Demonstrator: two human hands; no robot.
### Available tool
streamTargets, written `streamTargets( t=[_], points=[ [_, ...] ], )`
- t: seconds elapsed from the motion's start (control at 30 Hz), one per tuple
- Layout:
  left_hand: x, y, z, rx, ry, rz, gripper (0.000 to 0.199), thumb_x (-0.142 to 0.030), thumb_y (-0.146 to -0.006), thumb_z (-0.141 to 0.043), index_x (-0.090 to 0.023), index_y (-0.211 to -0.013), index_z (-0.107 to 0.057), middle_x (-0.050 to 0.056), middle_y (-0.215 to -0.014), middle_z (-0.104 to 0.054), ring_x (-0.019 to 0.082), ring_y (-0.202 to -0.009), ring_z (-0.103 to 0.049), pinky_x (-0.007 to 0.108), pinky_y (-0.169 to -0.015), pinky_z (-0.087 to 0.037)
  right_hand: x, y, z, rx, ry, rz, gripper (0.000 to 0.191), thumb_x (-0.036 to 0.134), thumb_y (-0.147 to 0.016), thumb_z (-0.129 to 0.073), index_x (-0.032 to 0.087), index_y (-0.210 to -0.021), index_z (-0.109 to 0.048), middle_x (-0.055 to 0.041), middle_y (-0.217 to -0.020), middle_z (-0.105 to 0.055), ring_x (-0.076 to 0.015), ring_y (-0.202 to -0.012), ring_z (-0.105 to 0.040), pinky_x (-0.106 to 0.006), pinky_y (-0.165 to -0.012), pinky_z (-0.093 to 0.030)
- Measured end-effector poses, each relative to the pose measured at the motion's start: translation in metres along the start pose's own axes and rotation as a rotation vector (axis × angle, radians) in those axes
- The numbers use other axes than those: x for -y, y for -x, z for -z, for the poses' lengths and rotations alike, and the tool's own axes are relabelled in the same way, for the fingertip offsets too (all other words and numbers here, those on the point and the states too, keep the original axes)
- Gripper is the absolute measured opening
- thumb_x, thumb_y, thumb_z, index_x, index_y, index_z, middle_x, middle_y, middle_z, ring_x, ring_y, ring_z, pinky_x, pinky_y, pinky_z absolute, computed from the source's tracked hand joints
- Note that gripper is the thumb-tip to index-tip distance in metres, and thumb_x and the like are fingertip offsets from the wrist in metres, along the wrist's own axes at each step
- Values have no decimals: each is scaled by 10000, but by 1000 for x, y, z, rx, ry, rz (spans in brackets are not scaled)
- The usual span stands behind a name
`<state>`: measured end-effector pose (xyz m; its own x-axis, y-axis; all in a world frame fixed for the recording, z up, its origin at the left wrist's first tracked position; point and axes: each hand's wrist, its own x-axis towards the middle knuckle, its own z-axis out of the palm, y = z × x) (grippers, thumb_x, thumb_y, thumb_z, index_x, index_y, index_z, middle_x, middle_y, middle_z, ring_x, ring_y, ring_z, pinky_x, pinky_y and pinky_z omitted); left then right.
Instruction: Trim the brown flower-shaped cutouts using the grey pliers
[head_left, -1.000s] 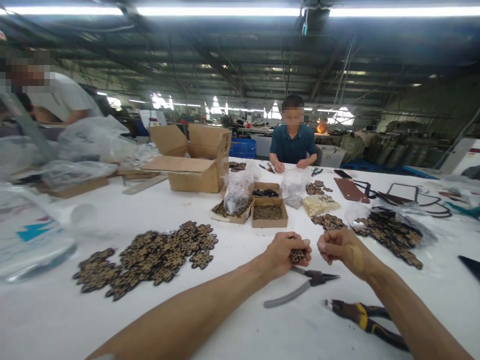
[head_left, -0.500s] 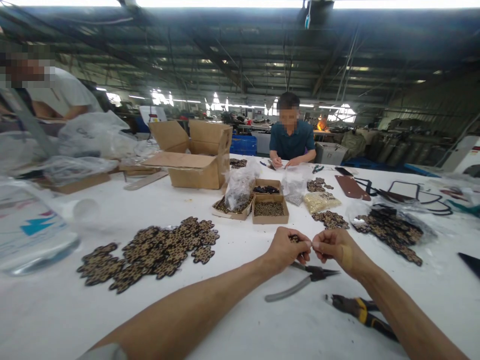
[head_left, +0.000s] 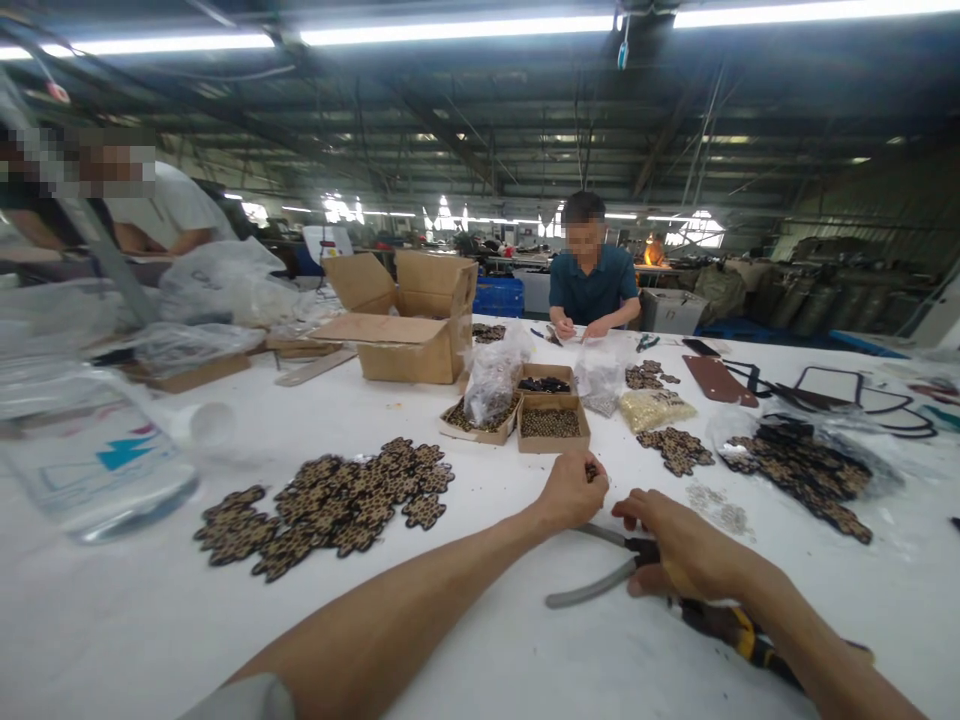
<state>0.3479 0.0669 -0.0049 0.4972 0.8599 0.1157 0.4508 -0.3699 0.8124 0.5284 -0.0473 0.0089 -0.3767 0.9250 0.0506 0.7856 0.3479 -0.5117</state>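
Note:
My left hand [head_left: 574, 490] is closed around a small leopard-patterned piece [head_left: 592, 471], mostly hidden by the fingers. My right hand [head_left: 679, 545] is open, its thumb and fingers spread over the jaws of the grey-handled pliers [head_left: 592, 583]. Yellow-and-black pliers [head_left: 742, 632] lie partly under my right wrist. A pile of patterned flower-shaped patches [head_left: 330, 500] lies to the left. Beyond my hands stands a small cardboard box of brass-coloured bits [head_left: 551, 424]. Small clear bits [head_left: 720, 508] are scattered right of my right hand.
A large open carton [head_left: 409, 350] stands behind the patches. A plastic jug [head_left: 97, 450] is at the left. More patches in plastic [head_left: 806, 460] lie at the right. Across the white table [head_left: 465, 640] sits a person [head_left: 592, 280]; others are at far left.
My hands have parted. My right hand has opened and moved down over the grey-handled pliers, uncovering the clear bits. The view has shifted slightly.

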Motion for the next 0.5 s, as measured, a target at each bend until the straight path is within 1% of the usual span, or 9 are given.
streamTargets(
  t=[0.07, 0.13, 0.17, 0.27, 0.37, 0.43, 0.5],
  points=[
    [1, 1, 6, -29, -132, -11, 23, -173, -691, -623, -168, -673, -609, 126, -739, -684, 281, -824, -680, 380, -770, -523, 7, -3, -5, 20, 57, 35, 515, 277, -738, -794, 221, -1211, -598, -58, -1097, -590, -241, -967, -550, -321, -834, -420],
    [0, 4, 9, -26, -241, -14, 97, -148, -613, -664, -179, -597, -573, 148, -737, -677, 332, -898, -662, 425, -845, -493, 11, -6, -7, 43, 102, 44, 405, 227, -764, -752, 213, -1149, -629, -61, -1080, -584, -239, -959, -550, -319, -841, -404],
    [-1, 6, 9, -14, -275, -12, 114, -142, -589, -671, -180, -583, -563, 154, -728, -672, 347, -895, -659, 438, -848, -488, 13, -6, -6, 54, 117, 44, 366, 215, -767, -743, 211, -1118, -639, -60, -1073, -583, -239, -955, -550, -317, -840, -398],
    [-7, 13, 8, 19, -345, -13, 103, -151, -559, -672, -173, -600, -580, 165, -727, -672, 354, -840, -663, 444, -802, -496, 15, -7, -4, 73, 128, 41, 262, 207, -786, -712, 209, -1041, -653, -50, -1026, -593, -235, -924, -555, -309, -812, -390],
    [-10, 18, 6, 30, -462, -42, 102, -177, -578, -658, -156, -675, -638, 193, -759, -684, 359, -800, -669, 442, -742, -509, 18, -6, -7, 50, 130, 33, 182, 193, -794, -680, 213, -973, -654, -47, -1000, -592, -240, -916, -560, -314, -807, -394],
    [-9, 19, 8, 53, -550, -49, 112, -190, -596, -641, -147, -698, -665, 214, -768, -690, 368, -772, -672, 438, -688, -512, 23, -6, -11, 20, 145, 26, 185, 161, -775, -660, 216, -952, -646, -51, -1009, -585, -245, -914, -562, -324, -816, -402],
    [-6, 17, 12, 98, -580, -24, 90, -187, -591, -631, -148, -663, -669, 213, -743, -691, 360, -726, -669, 413, -622, -506, 29, -7, -14, -21, 186, 34, 233, 119, -747, -637, 220, -956, -638, -57, -1023, -580, -254, -919, -559, -337, -822, -409]
  ],
)
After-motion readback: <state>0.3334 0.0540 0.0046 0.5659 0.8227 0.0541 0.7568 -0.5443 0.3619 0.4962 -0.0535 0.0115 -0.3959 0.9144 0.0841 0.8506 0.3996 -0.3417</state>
